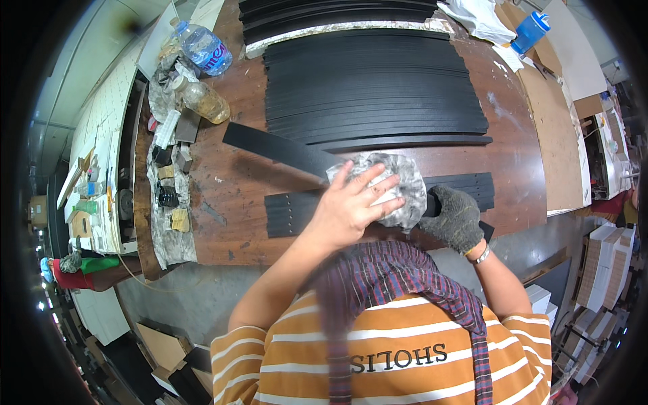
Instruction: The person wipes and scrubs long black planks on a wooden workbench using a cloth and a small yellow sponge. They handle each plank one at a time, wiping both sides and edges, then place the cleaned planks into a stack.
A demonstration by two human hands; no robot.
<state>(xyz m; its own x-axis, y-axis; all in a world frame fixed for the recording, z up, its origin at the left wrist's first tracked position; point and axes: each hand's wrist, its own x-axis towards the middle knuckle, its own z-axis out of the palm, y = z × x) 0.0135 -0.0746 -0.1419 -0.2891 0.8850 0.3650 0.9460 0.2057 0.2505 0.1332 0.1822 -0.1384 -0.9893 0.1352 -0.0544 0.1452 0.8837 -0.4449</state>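
Note:
A long black slat (273,148) lies aslant in front of me, its far end pointing to the upper left. My bare left hand (351,206) grips a white cloth (408,177) with black smudges, pressed onto the slat's middle, fingers apart over the fabric. My right hand (455,219), in a dark grey knit glove, is closed around the slat's near end. The cloth hides part of the slat. Beneath lie more black slats (280,216) side by side, with a row of small dots or holes near their left end.
Many black slats (374,81) lie in a wide row across the brown table (513,155), with another stack (337,10) behind. At left stand a clear bottle (206,50), a jar of yellowish liquid (204,101) and small blocks (180,219). A blue bottle (531,32) is far right.

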